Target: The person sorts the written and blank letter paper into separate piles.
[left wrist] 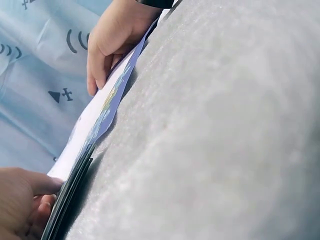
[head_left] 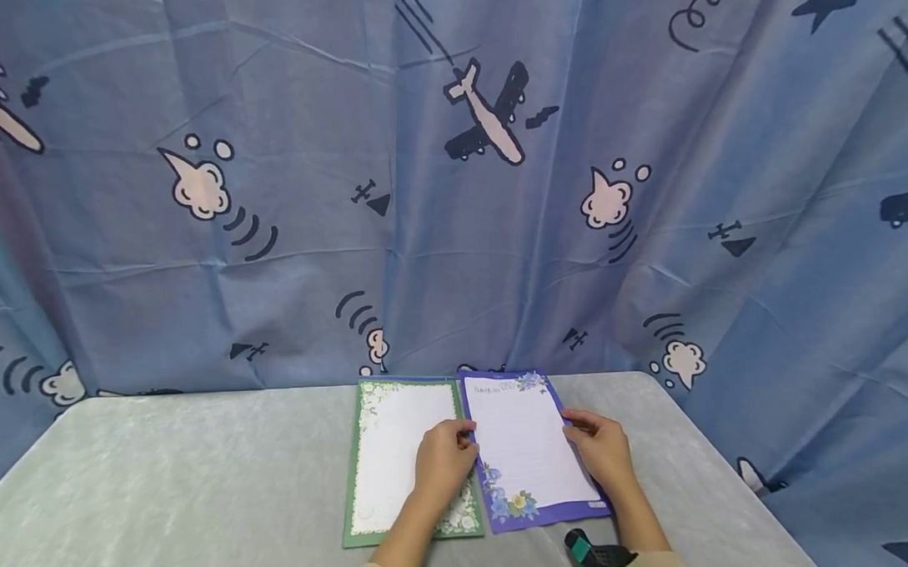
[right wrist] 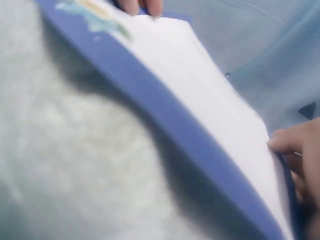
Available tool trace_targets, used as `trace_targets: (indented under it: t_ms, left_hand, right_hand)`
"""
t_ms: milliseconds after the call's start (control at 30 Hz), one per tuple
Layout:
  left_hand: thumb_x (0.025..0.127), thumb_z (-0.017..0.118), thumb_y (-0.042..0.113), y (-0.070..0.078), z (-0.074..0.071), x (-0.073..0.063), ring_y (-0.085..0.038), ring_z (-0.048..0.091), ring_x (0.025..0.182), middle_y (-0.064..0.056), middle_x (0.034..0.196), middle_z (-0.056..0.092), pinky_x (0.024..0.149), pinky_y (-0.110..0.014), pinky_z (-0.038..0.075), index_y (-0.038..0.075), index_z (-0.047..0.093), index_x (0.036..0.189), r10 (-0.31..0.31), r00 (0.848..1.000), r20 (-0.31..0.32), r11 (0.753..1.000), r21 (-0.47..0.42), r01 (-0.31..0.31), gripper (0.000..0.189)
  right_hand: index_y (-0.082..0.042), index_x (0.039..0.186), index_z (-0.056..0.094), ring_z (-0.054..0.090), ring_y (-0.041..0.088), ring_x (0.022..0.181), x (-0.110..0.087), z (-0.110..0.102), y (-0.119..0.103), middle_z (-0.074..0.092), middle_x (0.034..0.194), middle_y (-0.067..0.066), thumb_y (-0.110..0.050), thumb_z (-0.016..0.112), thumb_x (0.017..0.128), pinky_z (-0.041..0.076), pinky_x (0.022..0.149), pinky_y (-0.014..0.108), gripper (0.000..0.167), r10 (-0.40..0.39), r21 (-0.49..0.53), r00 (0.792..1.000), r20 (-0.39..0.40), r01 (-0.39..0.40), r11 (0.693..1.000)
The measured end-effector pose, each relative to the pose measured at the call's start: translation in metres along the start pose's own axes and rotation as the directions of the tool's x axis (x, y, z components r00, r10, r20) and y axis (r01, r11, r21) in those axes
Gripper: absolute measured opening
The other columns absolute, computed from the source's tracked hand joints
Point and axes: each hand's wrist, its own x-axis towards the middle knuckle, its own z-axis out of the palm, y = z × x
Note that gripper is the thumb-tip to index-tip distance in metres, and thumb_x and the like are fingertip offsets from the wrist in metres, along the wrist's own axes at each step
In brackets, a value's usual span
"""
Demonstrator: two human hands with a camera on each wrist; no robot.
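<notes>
A purple-bordered sheet of writing paper (head_left: 531, 448) with blue and yellow flowers at two corners is held slightly tilted, its lower edge lifted off the table in the right wrist view. My left hand (head_left: 441, 461) pinches its left edge, and my right hand (head_left: 606, 455) pinches the right edge between thumb and fingers. To the left lies a green-bordered, flower-printed sheet (head_left: 399, 427), partly covered by my left hand and forearm. In the left wrist view a stack of thin dark edges (left wrist: 67, 200) shows under the purple sheet, beside the left thumb.
A pale, fuzzy cloth covers the table (head_left: 183, 485), which extends far to the left. Behind it hangs a blue curtain (head_left: 308, 197) with airplane and cloud prints. A black device with a teal patch (head_left: 594, 554) is at my right wrist.
</notes>
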Motion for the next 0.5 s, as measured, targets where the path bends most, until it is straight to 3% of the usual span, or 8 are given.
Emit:
trace_targets:
  t_ms: [133,233,500]
  left_hand:
    - [0.076,0.077,0.0,0.0018,0.001,-0.0009,-0.005,0.054,0.066,0.0,0.076,0.069,0.059,-0.021,0.043,0.003,0.079,0.1,-0.001,1.0,0.003,1.0,0.029,0.001,0.024]
    - [0.076,0.08,0.004,0.0027,0.0018,-0.0017,-0.007,0.056,0.069,-0.002,0.081,0.069,0.061,-0.023,0.046,0.003,0.079,0.1,0.014,1.0,0.004,0.998,0.064,-0.014,0.024]
    - [0.073,0.083,0.005,0.0029,0.0031,-0.0041,-0.01,0.06,0.074,-0.007,0.095,0.07,0.068,-0.028,0.05,0.002,0.079,0.099,0.031,0.999,-0.024,0.993,0.114,-0.028,0.027]
  right_hand:
    - [-0.002,0.12,0.073,0.066,0.027,0.097,-0.0006,0.0015,0.0007,0.072,0.12,0.02,-0.011,0.066,0.093,0.051,0.08,0.029,0.029,-0.032,-0.063,0.999,-0.026,0.031,0.998]
    - [-0.002,0.119,0.073,0.063,0.024,0.087,-0.0003,0.0021,-0.0002,0.074,0.113,0.019,-0.012,0.069,0.091,0.049,0.075,0.029,0.03,-0.068,-0.126,0.997,-0.034,0.063,0.99]
    - [-0.003,0.123,0.071,0.06,0.024,0.085,-0.0024,0.0026,-0.0037,0.073,0.116,0.02,-0.017,0.07,0.091,0.05,0.079,0.04,0.035,-0.101,-0.241,0.995,-0.003,0.097,0.966]
